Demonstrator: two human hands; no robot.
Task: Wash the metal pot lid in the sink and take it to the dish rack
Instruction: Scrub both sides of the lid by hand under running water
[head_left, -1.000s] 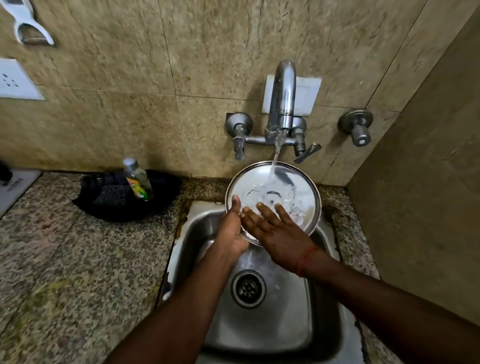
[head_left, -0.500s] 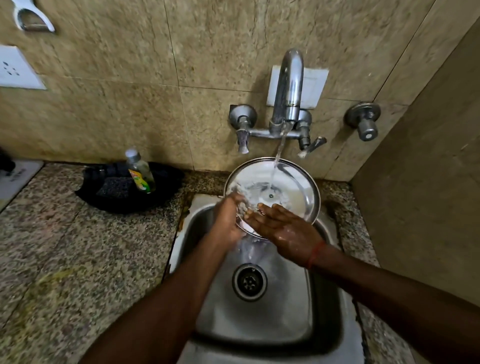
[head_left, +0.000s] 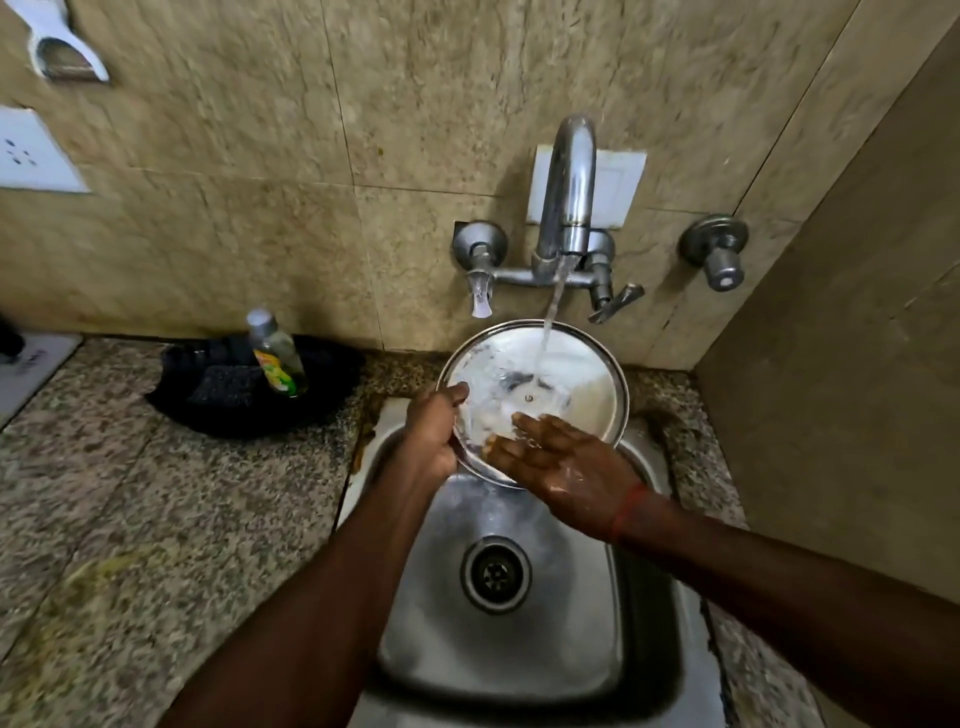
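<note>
The metal pot lid (head_left: 566, 379), gripped by the left hand (head_left: 434, 441), was rinsed under the tap (head_left: 569, 208) by the flat, open right hand (head_left: 566, 470); lifting clear was judged next.

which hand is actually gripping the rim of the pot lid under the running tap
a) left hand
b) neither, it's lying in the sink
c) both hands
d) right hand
a: the left hand curls round the left edge of the pot lid, while the right hand lies with straight fingers across the lid's wet face.
</note>
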